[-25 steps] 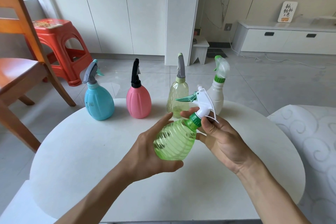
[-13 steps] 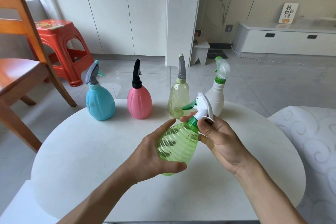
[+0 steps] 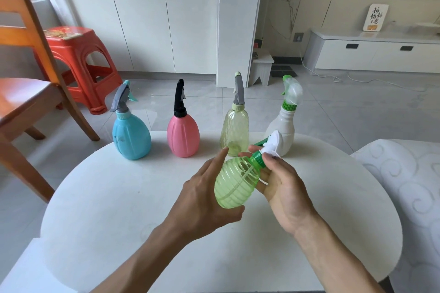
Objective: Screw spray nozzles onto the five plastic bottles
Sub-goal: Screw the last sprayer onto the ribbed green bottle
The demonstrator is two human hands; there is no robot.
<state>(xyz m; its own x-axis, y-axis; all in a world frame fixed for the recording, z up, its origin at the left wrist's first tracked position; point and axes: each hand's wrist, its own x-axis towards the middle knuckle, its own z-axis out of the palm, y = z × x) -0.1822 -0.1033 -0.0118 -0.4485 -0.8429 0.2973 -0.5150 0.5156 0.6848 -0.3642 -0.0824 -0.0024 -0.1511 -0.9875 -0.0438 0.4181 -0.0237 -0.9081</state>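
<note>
Left hand (image 3: 202,200) cupping ribbed translucent green bottle (image 3: 234,185), tilted above the smooth white surface (image 3: 119,197). Right hand (image 3: 283,183) pinching its green collar (image 3: 258,158) under the white nozzle (image 3: 271,147). Beyond the grip, four capped bottles standing.

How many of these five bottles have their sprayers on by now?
Four look done: the blue bottle, pink bottle, yellowish clear bottle and white bottle stand capped on the table. The green bottle is in hand: the left hand holds it while the right hand pinches its nozzle collar. Nothing else remains.
</note>
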